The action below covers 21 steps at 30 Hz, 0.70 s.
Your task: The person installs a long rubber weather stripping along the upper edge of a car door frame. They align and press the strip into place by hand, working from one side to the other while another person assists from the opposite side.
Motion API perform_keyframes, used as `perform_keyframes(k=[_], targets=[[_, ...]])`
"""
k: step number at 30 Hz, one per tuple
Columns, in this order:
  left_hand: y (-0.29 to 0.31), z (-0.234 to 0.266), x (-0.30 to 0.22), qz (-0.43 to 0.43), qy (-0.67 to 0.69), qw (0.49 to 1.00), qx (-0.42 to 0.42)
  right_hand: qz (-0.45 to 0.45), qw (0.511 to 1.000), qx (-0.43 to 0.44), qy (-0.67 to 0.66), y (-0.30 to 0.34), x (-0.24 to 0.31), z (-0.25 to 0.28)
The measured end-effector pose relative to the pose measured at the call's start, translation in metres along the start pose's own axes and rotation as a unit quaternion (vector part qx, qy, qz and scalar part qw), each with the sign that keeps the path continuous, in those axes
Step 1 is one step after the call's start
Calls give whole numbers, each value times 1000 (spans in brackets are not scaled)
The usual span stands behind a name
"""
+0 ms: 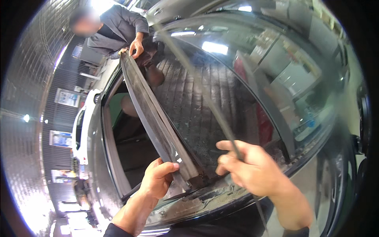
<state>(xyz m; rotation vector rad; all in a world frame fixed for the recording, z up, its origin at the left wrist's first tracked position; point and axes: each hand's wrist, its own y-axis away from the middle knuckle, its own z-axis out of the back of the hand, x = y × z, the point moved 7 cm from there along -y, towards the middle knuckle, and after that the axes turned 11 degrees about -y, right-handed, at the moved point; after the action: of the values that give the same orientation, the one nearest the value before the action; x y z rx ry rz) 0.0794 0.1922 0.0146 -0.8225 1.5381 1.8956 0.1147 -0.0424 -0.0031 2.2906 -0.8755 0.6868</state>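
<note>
My left hand (158,179) is closed around the near end of a long dark panel (147,104), its thumb on top near some small pale spots. The panel lies lengthwise over the car roof, tilted, with a raised rail along its right side. Its far end is held by another person's hand (136,48). My right hand (252,164) grips a long, thin, flexible dark strip (211,102). The strip runs up past the glass toward the top left, and its lower end hangs below my hand. The strip is blurred in places.
Left of the panel is a dark roof opening (132,136) with a frame around it. Large curved glass (221,71) with reflections spreads to the right. The other person (118,29) leans in at the far left. A white car (82,130) stands beyond the left side.
</note>
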Motion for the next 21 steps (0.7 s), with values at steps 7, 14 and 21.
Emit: perform_keyframes(k=[7,14,21], targets=[[3,23,26,82,-44,990,-102,-34,984,-133,-111,38,13,99],[6,-15,20,103,96,986,-86,-142,983,-59,-101,40,-5,111],[5,1,32,57,67,996,-14,83,991,-12,-104,27,-17,88]])
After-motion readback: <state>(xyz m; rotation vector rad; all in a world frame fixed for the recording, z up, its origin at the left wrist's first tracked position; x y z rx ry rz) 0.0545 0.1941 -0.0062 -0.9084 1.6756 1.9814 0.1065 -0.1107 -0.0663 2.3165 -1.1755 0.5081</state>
